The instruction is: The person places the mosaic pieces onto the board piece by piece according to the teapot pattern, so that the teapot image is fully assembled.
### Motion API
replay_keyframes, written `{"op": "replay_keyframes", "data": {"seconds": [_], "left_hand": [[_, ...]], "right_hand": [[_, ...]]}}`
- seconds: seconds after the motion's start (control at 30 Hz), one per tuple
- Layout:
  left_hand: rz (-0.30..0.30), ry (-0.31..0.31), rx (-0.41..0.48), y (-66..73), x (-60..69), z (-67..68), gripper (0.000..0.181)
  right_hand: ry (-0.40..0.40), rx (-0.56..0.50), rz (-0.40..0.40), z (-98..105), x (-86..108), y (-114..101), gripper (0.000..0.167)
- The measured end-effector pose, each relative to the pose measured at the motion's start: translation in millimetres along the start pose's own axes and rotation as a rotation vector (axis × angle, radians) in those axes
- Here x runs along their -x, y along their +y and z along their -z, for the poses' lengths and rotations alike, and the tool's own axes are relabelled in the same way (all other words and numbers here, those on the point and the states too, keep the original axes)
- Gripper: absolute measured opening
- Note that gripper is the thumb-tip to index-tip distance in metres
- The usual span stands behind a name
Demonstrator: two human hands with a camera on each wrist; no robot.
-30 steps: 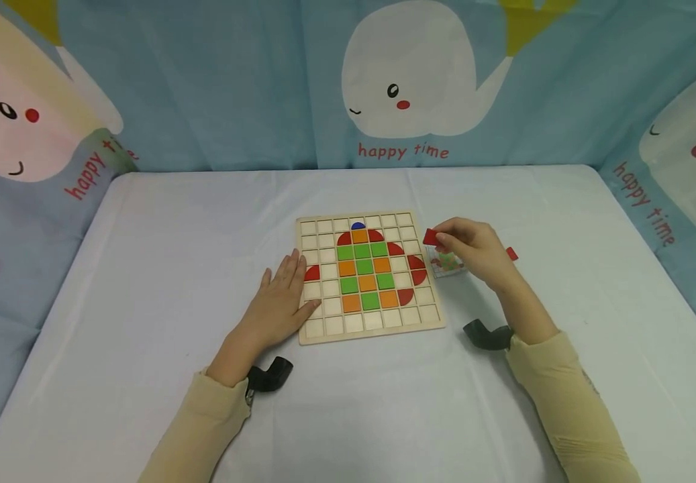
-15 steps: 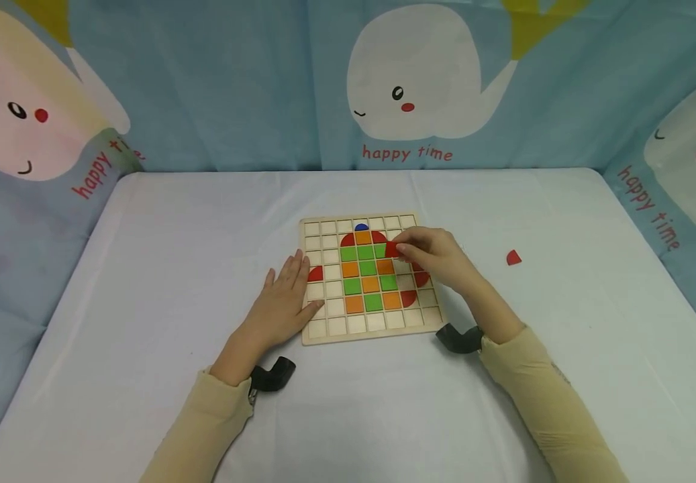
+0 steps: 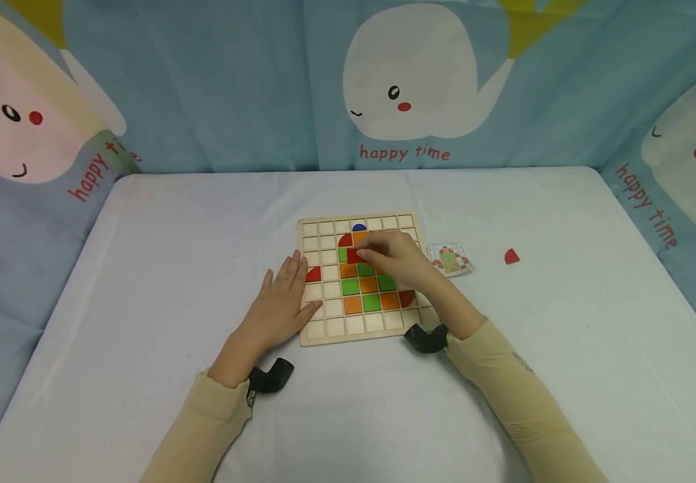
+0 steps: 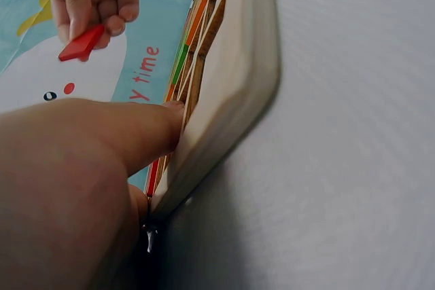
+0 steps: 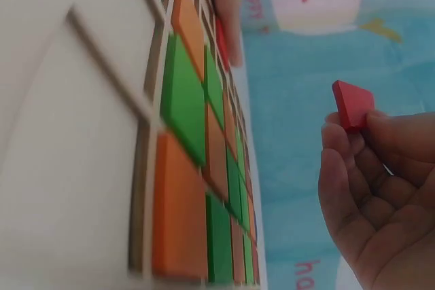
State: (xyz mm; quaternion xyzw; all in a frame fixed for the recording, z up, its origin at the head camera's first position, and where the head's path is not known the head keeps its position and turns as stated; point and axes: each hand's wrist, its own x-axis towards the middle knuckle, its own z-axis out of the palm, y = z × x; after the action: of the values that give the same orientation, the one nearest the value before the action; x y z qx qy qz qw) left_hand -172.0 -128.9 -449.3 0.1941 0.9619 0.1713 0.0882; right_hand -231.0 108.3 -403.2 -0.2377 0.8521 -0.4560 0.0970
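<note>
Above the wooden grid board (image 3: pixel 335 327), my right hand (image 3: pixel 396 261) pinches a red tile (image 3: pixel 354 255) between thumb and fingers. The right wrist view shows this red tile (image 5: pixel 353 105) held clear of the board; its full outline is hard to tell. My left hand (image 3: pixel 272 312) lies with straight fingers along the board's left edge, its thumb (image 4: pixel 156 130) resting on the rim. Green and orange square tiles (image 3: pixel 368 285) fill the middle cells, with red quarter-circles around them and a blue piece (image 3: pixel 359 227) at the top. My right hand hides some of the upper right cells.
Right of the board lies a small pattern card (image 3: pixel 450 259) with a printed coloured grid. Beyond it a loose red quarter-circle tile (image 3: pixel 511 256) rests on the white tablecloth (image 3: pixel 565 322). A blue whale-print curtain (image 3: pixel 233 87) hangs behind the table.
My right hand has carried the red tile leftward from beside the pattern card to above the board's upper middle, uncovering the card and the loose red tile. My left hand stays in place.
</note>
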Motion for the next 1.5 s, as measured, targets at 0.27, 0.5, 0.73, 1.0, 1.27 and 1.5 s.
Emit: {"op": "replay_keyframes", "data": {"seconds": [0.27,0.5,0.73,1.0,1.27,1.5], "left_hand": [[-0.001,-0.002,-0.002,-1.6,0.4,-0.8,0.079],[-0.007,-0.002,-0.009,-1.8,0.0,-1.3,0.079],[-0.011,-0.003,-0.015,-2.5,-1.8,-2.8,0.079],[-0.01,-0.003,-0.009,0.0,0.2,1.8,0.077],[-0.009,0.002,-0.003,-0.2,2.2,2.4,0.076],[-0.012,0.008,-0.008,-1.2,1.2,0.0,0.077]], "right_hand": [[-0.035,0.041,0.02,-13.7,-7.5,-6.5,0.019],[-0.053,0.053,0.04,-22.8,-13.9,-6.4,0.015],[-0.055,0.09,0.0,-29.1,-20.5,-7.1,0.015],[-0.095,0.116,-0.07,-34.4,-27.6,-3.2,0.014],[-0.138,0.177,-0.078,-39.1,-32.1,-2.1,0.015],[-0.134,0.221,-0.101,-42.3,-33.7,-2.4,0.014]]}}
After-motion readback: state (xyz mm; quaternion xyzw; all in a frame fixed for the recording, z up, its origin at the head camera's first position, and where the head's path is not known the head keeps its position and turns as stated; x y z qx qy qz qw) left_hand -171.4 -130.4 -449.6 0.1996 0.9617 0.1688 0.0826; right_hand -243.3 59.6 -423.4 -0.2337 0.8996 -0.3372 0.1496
